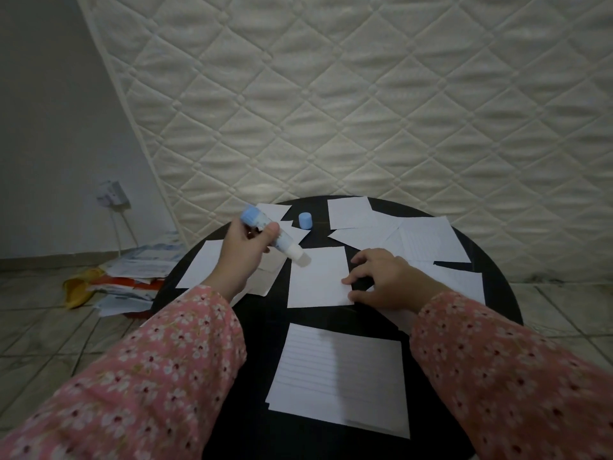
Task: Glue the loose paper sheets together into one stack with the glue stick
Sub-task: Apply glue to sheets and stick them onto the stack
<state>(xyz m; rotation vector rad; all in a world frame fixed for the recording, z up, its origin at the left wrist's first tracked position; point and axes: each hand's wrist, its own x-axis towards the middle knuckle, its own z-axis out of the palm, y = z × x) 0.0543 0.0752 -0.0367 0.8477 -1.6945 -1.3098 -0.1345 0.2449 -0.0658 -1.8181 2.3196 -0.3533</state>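
The left hand [243, 252] grips the uncapped glue stick [275, 239] tilted tip-down (cap [305, 220] parked aside) — the right hand [386, 280], fingers spread, pins the sheet [316, 283] against the bench [252, 327] for gluing.

A round black tabletop [491, 260] is covered with loose white paper sheets [424, 242]. A lined stack [338, 376] is seen at six o'clock, a single plain sheet [318, 283] near the centre, overlapping sheets from twelve to three, and more at nine. A blue cap [305, 220] stands upright at twelve.
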